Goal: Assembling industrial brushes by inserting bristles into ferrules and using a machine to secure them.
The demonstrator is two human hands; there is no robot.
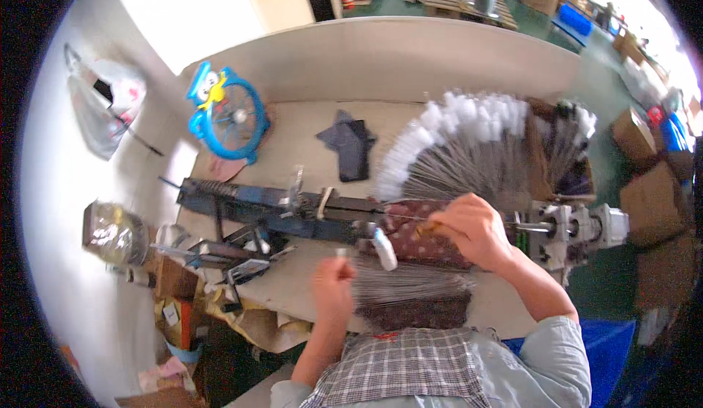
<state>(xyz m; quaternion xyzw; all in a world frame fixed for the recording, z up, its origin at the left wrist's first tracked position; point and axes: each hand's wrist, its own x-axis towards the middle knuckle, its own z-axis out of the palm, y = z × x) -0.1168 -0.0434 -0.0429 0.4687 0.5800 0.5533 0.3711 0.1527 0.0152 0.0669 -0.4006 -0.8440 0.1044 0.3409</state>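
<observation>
My right hand (476,231) is closed in a pinch on a small brass-coloured piece (426,228), over a dark red patterned cloth (410,241). A thin wire (403,214) runs from near those fingers leftward to the end of a long dark metal rail (271,209). My left hand (333,285), somewhat blurred, has its fingers closed, and a tiny white tip that I cannot make out shows above them. Between the hands lies a small white bottle (385,251) with a blue part. Close to my apron, a bundle of thin wires (410,283) lies across the cloth.
Many thin wire stems with white tufted ends (454,126) fan out at the back right. A motor-like machine (578,225) stands on the right. Behind the rail are a dark phone (354,155) and a blue ring-shaped cartoon item (234,119). A raised board (381,56) edges the table's back.
</observation>
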